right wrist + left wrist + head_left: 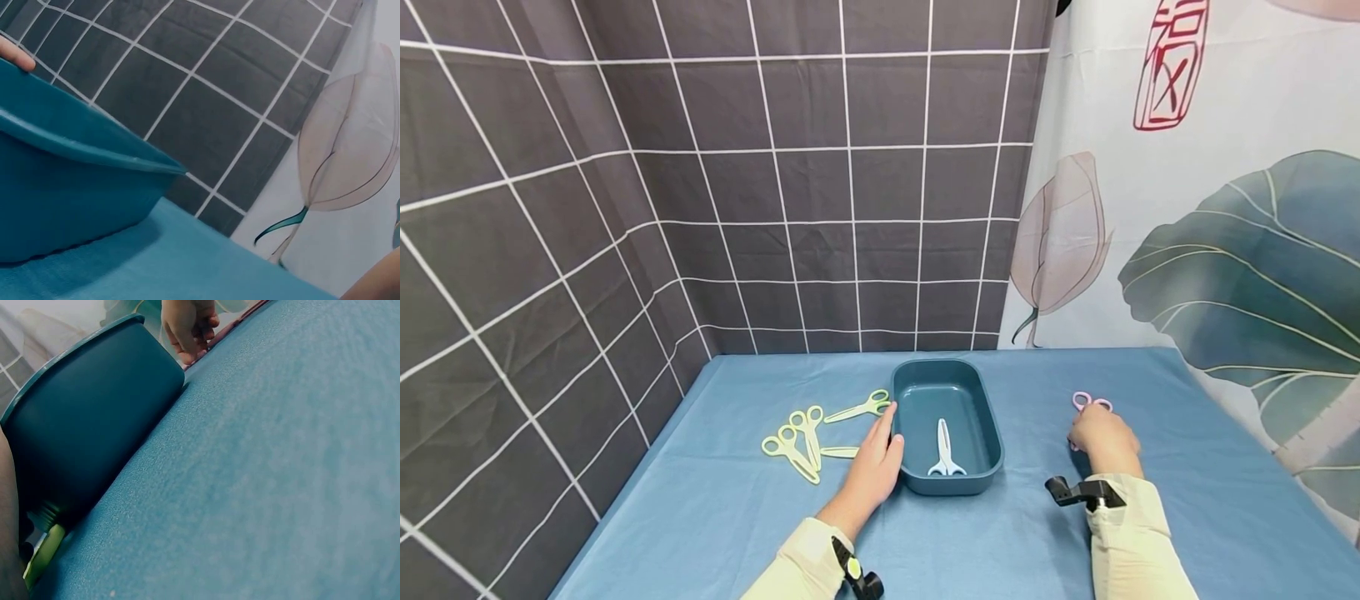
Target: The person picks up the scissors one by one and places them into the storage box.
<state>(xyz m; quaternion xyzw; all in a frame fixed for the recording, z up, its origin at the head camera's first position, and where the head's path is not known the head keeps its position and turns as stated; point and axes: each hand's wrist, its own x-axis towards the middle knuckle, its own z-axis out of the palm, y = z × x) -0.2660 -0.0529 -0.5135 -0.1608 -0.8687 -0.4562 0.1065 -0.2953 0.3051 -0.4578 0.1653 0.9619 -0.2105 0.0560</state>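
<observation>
My left hand (877, 458) lies along the left side of a teal rectangular bin (951, 487), fingers straight and touching its rim. Inside the bin is a pair of white scissors (943, 450). At the right, my right hand (1103, 437) is down at the tabletop, its curled fingers pinching pink scissors (1092, 401); the hand hides most of them. In the left wrist view the right fingertips (189, 357) are at cloth level. Several pale yellow-green scissors (808, 433) lie left of the bin, one partly behind my left hand.
Blue cloth (760, 533) covers the table. A dark grey gridded curtain (805, 192) hangs behind and to the left, and a white curtain (1082, 275) with leaf prints hangs at the right. Each wrist wears a black camera mount (1082, 493).
</observation>
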